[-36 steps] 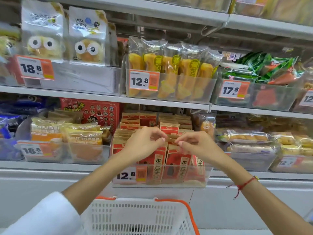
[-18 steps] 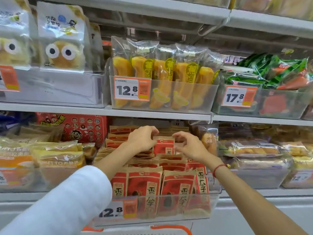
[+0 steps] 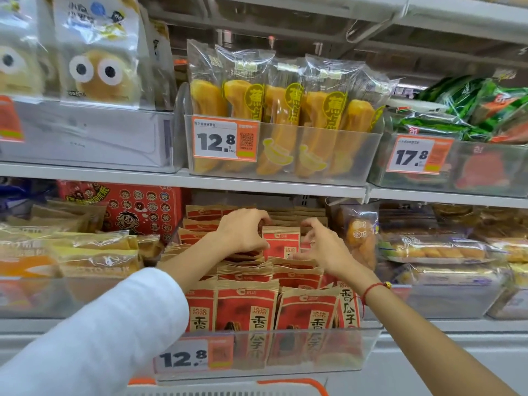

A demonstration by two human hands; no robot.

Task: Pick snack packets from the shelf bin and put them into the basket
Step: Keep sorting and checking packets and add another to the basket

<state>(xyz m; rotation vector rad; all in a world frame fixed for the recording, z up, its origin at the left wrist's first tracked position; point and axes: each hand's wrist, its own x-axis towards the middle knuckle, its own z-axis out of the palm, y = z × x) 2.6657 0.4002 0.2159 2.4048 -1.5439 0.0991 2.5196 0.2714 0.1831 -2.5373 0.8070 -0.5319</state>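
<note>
Red-and-kraft paper fills the middle of my view: both hands are deep in the clear shelf bin of snack packets. My left hand has its fingers curled over the top edge of 1 upright red packet near the back of the bin, gripping it from the left. My right hand comes in from the other side; its fingers are bent and spread around the right edge of that same packet, but I cannot tell whether they actually clamp it or only touch it. A red string bracelet sits on the right wrist, and a white sleeve covers the left forearm.

Around the hands, the rest of the packets stand in rows, the front ones upright against the bin's transparent wall. An orange-and-white price tag reading 12.8 is fixed to the bin's front left. The basket shows only as a white mesh rim with orange trim at the bottom edge of the view, directly below the bin; I cannot see inside it.

On the shelf above, a clear bin holds yellow banana-shaped cakes in plastic wrap, with green packets to its right and googly-eyed cake bags to its left.
</note>
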